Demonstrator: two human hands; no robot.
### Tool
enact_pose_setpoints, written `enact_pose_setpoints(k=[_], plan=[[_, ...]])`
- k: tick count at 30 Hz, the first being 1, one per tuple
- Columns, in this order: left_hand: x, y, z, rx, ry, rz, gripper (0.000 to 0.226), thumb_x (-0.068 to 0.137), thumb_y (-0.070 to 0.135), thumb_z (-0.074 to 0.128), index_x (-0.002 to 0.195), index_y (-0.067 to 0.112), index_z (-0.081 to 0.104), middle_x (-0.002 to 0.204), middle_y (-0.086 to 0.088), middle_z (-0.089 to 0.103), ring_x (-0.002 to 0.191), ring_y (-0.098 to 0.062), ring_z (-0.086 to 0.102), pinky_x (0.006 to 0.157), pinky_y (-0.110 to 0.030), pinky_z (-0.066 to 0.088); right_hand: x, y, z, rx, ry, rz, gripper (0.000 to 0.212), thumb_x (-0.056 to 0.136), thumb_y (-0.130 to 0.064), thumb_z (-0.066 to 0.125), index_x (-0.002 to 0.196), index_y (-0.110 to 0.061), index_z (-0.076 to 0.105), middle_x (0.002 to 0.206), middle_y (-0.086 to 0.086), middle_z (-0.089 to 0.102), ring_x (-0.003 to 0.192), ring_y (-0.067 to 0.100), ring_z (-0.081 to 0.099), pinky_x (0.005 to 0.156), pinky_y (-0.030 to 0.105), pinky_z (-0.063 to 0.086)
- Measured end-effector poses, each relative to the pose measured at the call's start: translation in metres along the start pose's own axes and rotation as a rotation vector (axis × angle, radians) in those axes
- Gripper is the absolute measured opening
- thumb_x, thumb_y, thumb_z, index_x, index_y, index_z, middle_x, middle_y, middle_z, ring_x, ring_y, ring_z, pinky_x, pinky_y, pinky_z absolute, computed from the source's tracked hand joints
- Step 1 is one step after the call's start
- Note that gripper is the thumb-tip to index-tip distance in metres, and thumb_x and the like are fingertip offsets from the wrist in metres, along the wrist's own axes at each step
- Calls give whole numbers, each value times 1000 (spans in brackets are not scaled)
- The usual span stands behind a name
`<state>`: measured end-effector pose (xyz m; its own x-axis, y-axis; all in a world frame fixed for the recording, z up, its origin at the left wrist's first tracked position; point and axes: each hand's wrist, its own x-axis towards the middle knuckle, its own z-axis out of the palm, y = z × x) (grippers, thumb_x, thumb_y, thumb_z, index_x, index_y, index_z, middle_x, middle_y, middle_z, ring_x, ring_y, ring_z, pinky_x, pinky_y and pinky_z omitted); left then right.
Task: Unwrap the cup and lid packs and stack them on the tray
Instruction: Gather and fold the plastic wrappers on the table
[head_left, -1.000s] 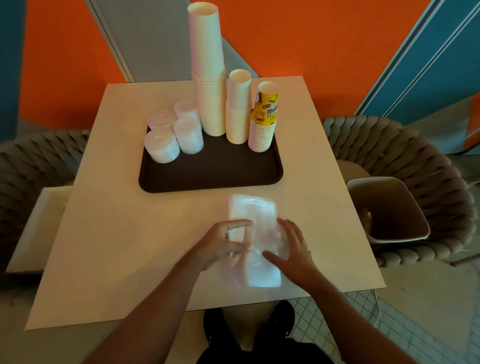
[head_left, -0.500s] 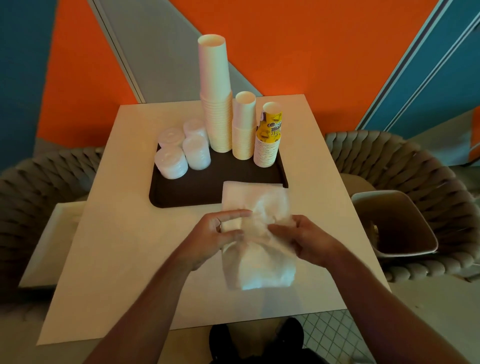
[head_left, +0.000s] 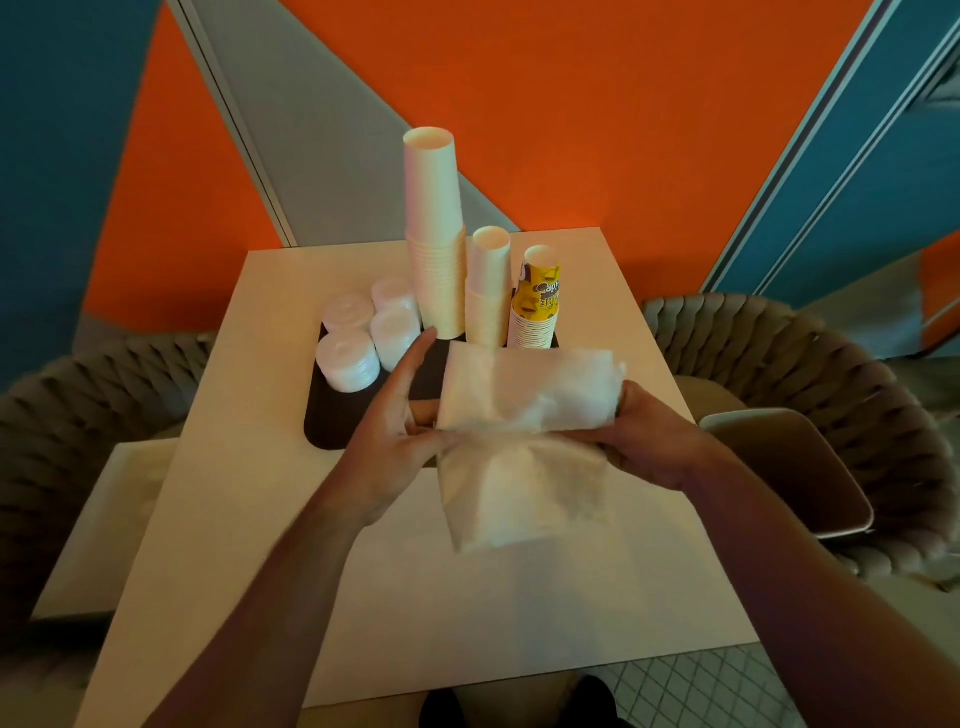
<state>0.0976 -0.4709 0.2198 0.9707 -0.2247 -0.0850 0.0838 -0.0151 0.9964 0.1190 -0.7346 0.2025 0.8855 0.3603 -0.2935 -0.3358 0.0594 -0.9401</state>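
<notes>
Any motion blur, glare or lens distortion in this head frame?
Head view: the plastic wrapper and left hand are motion-smeared; the cup stacks stay fairly sharp; wide-angle bending curves the table edges; warm, dim light, no harsh glare.

One wide-angle view only, worn at head height, looks forward and steeply down over the desk (head_left: 270, 488). Both forearms enter from the bottom edge, close to the lens; the orange and blue wall (head_left: 597, 119) fills the top, farther off.

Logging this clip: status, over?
Both hands, left hand and right hand, grip plastic wrapper above table. Cups, lids stacked on tray. Nothing blocking.
</notes>
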Motion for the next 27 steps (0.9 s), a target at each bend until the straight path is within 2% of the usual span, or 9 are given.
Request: enact_pose_setpoints(k=[2, 4, 9, 14, 18, 20, 22, 24, 27], plan=[[1, 6, -2, -10, -17, 9, 79, 90, -8, 62, 143, 45, 38, 103, -2, 77, 102, -17, 71, 81, -34, 60, -3, -13, -1, -70, -48, -40, 24, 78, 3, 74, 88, -17, 83, 100, 11, 78, 90, 18, 75, 80, 27, 60], [1, 11, -4, -33, -39, 25, 70, 90, -16, 55, 134, 38, 49, 89, -7, 75, 89, -14, 71, 72, -27, 57, -6, -24, 0, -141, -61, -53, 51, 88, 23, 53, 82, -18, 84, 101, 13, 78, 92, 22, 76, 78, 29, 61], [-2, 20, -11, -247, -206, -48, 40, 77, -5, 44, 108, 8, 66, 82, -9, 69, 79, -15, 67, 61, -25, 54, -7, -43, 5, -210, -74, -71, 54, 92, 21, 49, 81, -19, 84, 107, 15, 77, 99, 28, 74, 81, 32, 61], [7, 26, -11, -239, -361, -185, 19, 86, 10, 58, 89, 17, 76, 107, -3, 70, 91, -19, 66, 69, -28, 56, -4, -58, 8, -275, -162, -79, 53, 92, 23, 49, 86, -17, 84, 109, 14, 76, 102, 30, 73, 82, 32, 60], [9, 31, 5, -129, -557, -289, 31, 81, 0, 66, 97, 24, 80, 104, -1, 74, 93, -16, 71, 73, -26, 58, 0, -64, 20, -293, -197, -91, 51, 87, 26, 50, 104, -12, 78, 104, 6, 78, 96, 16, 75, 80, 25, 58], [8, 29, 11, -164, -560, -270, 39, 81, -5, 67, 110, 19, 77, 109, -5, 74, 99, -18, 71, 76, -28, 58, 6, -53, 19, -156, -176, -97, 40, 91, 12, 56, 122, -10, 69, 110, 9, 76, 102, 19, 72, 86, 32, 58], [6, 27, 17, -219, -480, -224, 45, 81, -8, 70, 118, 18, 73, 113, -6, 73, 103, -18, 70, 80, -28, 58, 10, -30, 14, 178, -107, -7, 42, 97, -25, 59, 137, -11, 60, 121, 18, 69, 113, 30, 66, 97, 45, 51], [5, 23, 24, -215, -343, -173, 49, 77, -4, 75, 120, 19, 70, 112, -2, 74, 102, -15, 68, 84, -27, 57, 9, -5, 16, 558, -40, 74, 61, 94, -55, 51, 134, -11, 65, 125, 20, 67, 115, 33, 65, 102, 47, 45], [7, 13, 35, -77, -128, -87, 53, 69, 10, 80, 118, 27, 71, 109, 3, 75, 100, -12, 68, 88, -27, 54, -1, 22, 26, 777, -108, 72, 77, 92, -69, 40, 131, -8, 68, 138, 20, 61, 124, 35, 62, 111, 52, 41]])
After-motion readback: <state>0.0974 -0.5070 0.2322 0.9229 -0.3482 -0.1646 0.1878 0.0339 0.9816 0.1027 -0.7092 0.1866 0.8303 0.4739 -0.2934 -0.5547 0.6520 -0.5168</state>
